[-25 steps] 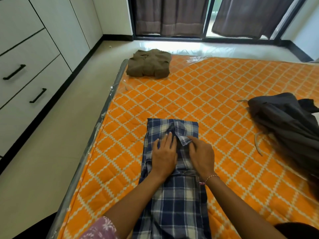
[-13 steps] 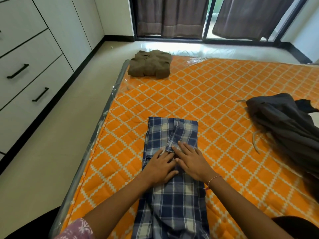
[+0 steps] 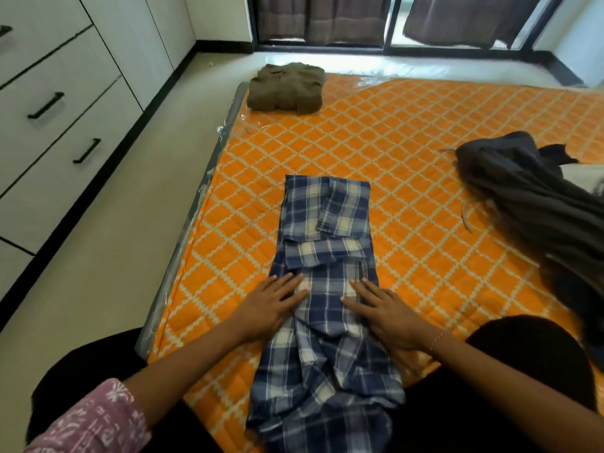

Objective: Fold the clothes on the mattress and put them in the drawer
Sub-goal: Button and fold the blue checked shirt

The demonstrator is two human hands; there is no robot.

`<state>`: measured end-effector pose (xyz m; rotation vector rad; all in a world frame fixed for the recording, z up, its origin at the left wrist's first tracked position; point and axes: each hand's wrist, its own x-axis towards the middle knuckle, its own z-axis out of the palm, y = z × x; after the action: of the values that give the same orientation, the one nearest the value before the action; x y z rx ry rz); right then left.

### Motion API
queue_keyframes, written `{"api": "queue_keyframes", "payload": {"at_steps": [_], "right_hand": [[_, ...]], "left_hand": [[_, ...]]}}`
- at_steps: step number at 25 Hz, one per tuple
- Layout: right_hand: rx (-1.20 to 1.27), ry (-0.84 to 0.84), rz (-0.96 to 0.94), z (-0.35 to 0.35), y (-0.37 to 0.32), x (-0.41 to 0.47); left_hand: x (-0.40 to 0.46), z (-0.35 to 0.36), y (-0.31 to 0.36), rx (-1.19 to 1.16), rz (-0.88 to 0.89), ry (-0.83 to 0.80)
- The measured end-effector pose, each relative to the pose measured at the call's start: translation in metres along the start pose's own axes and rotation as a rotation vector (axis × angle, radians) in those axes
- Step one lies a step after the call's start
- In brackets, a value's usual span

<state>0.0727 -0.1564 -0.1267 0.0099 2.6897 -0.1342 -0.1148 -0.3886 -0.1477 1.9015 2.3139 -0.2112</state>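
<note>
1. The mattress [image 3: 408, 178] is my landmark: a broad quilted orange slab with a cream lattice stitch, and a clear plastic wrap along its left edge.
2. The grey clothes [image 3: 536, 204] lie in a loose crumpled heap at its right edge, not yet folded; they look thin and floppy.
3. The plaid shirt [image 3: 327, 289] lies near the mattress's near edge, folded into a long narrow strip, its tail rumpled toward me. I judge it light, soft and limp, so I would lift it by the hem corners.
4. The olive shirt [image 3: 286, 88] sits folded square at the mattress's far left corner; its cloth looks thicker.
5. My left hand [image 3: 271, 308] and right hand [image 3: 385, 312] press flat on the plaid, fingers straight, gripping nothing.
6. The drawer [image 3: 62, 125], a smooth white front with a black bar handle, stands shut, left of the mattress.
</note>
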Motion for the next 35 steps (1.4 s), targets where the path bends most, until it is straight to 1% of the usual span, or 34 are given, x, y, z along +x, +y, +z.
{"api": "queue_keyframes", "payload": {"at_steps": [1, 2, 3, 5, 7, 8, 9, 10, 11, 12, 13, 14, 16, 17, 19, 21, 22, 24, 25, 26, 27, 28, 30, 31, 32, 34, 35], "right_hand": [[-0.052, -0.029, -0.012, -0.006, 0.001, -0.008], [-0.085, -0.041, -0.027, -0.007, 0.001, -0.015], [-0.116, -0.028, -0.062, -0.004, 0.002, -0.019], [-0.223, 0.059, -0.168, 0.006, -0.005, -0.022], [-0.203, 0.128, -0.249, 0.011, -0.016, -0.019], [-0.163, 0.117, -0.251, 0.011, -0.019, -0.016], [-0.057, 0.112, -0.193, 0.01, -0.025, -0.014], [0.091, 0.091, -0.106, 0.008, -0.03, -0.013], [0.29, 0.09, -0.023, 0.006, -0.033, -0.011], [0.508, 0.127, 0.071, -0.002, -0.037, -0.012], [0.707, 0.137, 0.126, -0.01, -0.038, -0.016], [0.869, 0.149, 0.148, -0.02, -0.035, -0.018], [1.021, 0.118, 0.13, -0.047, -0.022, -0.016], [1.083, 0.123, 0.111, -0.062, -0.014, -0.014], [1.269, 0.137, 0.141, -0.095, 0.001, -0.002], [1.391, 0.147, 0.201, -0.12, 0.021, 0.023], [1.422, 0.187, 0.268, -0.135, 0.031, 0.042], [1.528, 0.373, 0.467, -0.151, 0.046, 0.077], [1.579, 0.484, 0.596, -0.153, 0.053, 0.095], [1.64, 0.545, 0.684, -0.149, 0.056, 0.107], [1.719, 0.555, 0.746, -0.139, 0.061, 0.121], [1.797, 0.517, 0.797, -0.132, 0.062, 0.125], [1.878, 0.471, 0.868, -0.114, 0.066, 0.13], [1.899, 0.48, 0.862, -0.107, 0.068, 0.132], [1.909, 0.499, 0.817, -0.103, 0.069, 0.133], [1.921, 0.56, 0.682, -0.101, 0.07, 0.134], [1.945, 0.551, 0.628, -0.1, 0.071, 0.135]], "left_hand": [[-0.006, -0.009, -0.008, -0.008, -0.001, -0.049], [-0.012, -0.012, -0.017, -0.018, 0.019, -0.026], [-0.022, -0.01, -0.02, -0.002, 0.044, -0.022], [-0.04, -0.006, -0.018, 0.099, 0.131, -0.122], [-0.038, -0.004, -0.009, 0.082, 0.193, -0.126], [-0.035, -0.01, 0.001, 0.08, 0.181, -0.12], [-0.032, -0.011, 0.012, 0.048, 0.127, -0.132], [-0.028, -0.011, 0.017, -0.066, 0.051, -0.155], [-0.026, -0.01, 0.018, -0.236, -0.033, -0.165], [-0.022, -0.008, 0.013, -0.404, -0.101, -0.142], [-0.018, -0.013, 0.011, -0.53, -0.139, -0.145], [-0.015, -0.023, 0.008, -0.614, -0.142, -0.166], [-0.003, -0.048, -0.004, -0.832, -0.161, -0.153], [0.006, -0.066, -0.009, -0.944, -0.202, -0.164], [0.024, -0.098, -0.022, -1.118, -0.276, -0.129], [0.048, -0.126, -0.037, -1.278, -0.392, -0.098], [0.066, -0.14, -0.048, -1.397, -0.477, -0.089], [0.102, -0.149, -0.063, -1.703, -0.667, -0.05], [0.122, -0.151, -0.069, -1.799, -0.759, -0.052], [0.138, -0.152, -0.069, -1.876, -0.856, -0.033], [0.148, -0.148, -0.071, -1.88, -0.94, 0.001], [0.152, -0.141, -0.071, -1.864, -1.007, 0.027], [0.153, -0.121, -0.073, -1.822, -1.028, 0.002], [0.152, -0.112, -0.074, -1.823, -1.011, -0.031], [0.15, -0.106, -0.075, -1.839, -1.005, -0.011], [0.147, -0.095, -0.078, -1.808, -1.008, 0.143], [0.145, -0.091, -0.078, -1.768, -1.013, 0.223]]}}
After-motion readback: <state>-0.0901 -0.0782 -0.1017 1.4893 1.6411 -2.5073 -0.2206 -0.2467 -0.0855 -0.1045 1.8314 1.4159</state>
